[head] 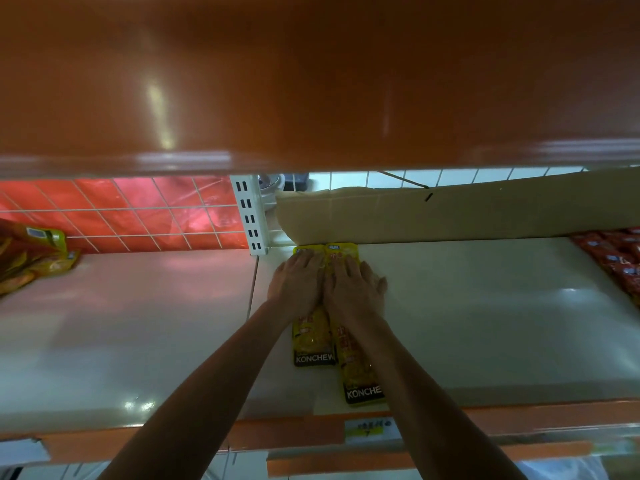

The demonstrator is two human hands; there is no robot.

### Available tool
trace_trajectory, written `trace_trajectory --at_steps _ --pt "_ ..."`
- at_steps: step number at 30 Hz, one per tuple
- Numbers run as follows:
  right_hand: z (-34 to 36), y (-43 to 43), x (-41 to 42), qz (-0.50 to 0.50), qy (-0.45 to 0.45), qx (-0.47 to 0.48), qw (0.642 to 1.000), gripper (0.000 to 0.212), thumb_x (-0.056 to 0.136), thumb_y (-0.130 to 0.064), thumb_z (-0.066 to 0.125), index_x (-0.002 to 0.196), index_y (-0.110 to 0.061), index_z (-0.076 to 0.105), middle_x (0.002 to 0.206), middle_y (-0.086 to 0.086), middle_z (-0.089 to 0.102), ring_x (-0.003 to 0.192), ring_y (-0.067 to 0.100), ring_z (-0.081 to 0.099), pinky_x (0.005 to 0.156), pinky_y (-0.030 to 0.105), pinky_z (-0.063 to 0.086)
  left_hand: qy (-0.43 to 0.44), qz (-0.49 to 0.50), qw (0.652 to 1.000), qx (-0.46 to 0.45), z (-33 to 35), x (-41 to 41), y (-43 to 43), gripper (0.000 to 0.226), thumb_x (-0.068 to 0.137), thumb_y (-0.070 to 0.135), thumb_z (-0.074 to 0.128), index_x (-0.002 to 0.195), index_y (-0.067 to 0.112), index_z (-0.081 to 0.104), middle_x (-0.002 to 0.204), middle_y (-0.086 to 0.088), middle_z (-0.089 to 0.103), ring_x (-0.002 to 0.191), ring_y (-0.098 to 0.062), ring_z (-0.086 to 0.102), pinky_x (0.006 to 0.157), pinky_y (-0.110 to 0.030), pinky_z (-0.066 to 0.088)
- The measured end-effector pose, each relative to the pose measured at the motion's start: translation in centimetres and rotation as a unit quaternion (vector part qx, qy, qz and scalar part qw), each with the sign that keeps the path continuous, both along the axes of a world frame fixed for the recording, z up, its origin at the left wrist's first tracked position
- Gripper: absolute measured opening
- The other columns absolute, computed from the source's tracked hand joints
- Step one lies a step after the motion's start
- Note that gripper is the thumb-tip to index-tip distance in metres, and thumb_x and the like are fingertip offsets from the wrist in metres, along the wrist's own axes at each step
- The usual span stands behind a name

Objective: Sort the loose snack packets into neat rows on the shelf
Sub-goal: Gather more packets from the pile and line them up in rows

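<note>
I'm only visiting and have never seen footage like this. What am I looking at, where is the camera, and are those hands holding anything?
There is no machine here. A person works with bare hands, and the single picture comes from a camera worn on the head, looking forward and down beneath an orange upper shelf. Both arms reach onto a pale shelf. The left hand and right hand lie flat, side by side, pressing on yellow packets laid in two rows. Nothing is gripped. Cardboard stands at the back. Red packets lie at the far right and orange bags at the far left.
</note>
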State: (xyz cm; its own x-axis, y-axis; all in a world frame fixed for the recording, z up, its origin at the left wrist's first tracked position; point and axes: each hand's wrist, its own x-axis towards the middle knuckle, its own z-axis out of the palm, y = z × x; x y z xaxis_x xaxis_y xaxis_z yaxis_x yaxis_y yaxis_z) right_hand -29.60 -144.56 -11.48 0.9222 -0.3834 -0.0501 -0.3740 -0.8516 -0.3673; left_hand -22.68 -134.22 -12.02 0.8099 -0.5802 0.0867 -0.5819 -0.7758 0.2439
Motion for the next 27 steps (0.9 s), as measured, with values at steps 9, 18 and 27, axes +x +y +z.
trace_trajectory --at_steps 9,18,27 --pt "1.9 0.2 -1.1 0.01 0.018 0.009 1.0 0.051 0.1 -0.046 0.012 0.147 -0.031 0.026 0.16 -0.003 0.01 0.147 0.022 0.001 0.108 0.068 -0.008 -0.015 0.019 1.0 -0.01 1.8 -1.2 0.2 0.044 0.102 0.029 0.031 0.144 0.017 0.034 0.157 -0.002 0.024 0.146 -0.02 0.013 0.117 -0.041 0.016" --pt "3.0 1.8 -1.9 0.106 -0.09 -0.022 0.99 0.047 0.1 -0.031 0.032 0.143 -0.013 0.037 0.153 0.008 0.031 0.144 0.026 0.019 0.115 0.044 0.015 -0.029 0.114 0.993 -0.012 2.4 -4.3 2.5 0.052 0.098 0.04 0.028 0.148 0.023 0.03 0.156 0.0 0.026 0.146 -0.022 0.015 0.115 -0.041 0.022" --pt "2.5 10.8 -1.7 0.233 -0.117 0.043 0.964 0.044 0.085 -0.018 0.043 0.118 0.004 0.061 0.126 0.027 0.057 0.121 0.041 0.053 0.103 0.05 0.04 -0.043 0.23 0.972 -0.026 2.3 -7.1 11.3 0.05 0.1 0.033 0.039 0.148 0.021 0.03 0.157 -0.003 0.025 0.147 -0.022 0.015 0.117 -0.043 0.02"
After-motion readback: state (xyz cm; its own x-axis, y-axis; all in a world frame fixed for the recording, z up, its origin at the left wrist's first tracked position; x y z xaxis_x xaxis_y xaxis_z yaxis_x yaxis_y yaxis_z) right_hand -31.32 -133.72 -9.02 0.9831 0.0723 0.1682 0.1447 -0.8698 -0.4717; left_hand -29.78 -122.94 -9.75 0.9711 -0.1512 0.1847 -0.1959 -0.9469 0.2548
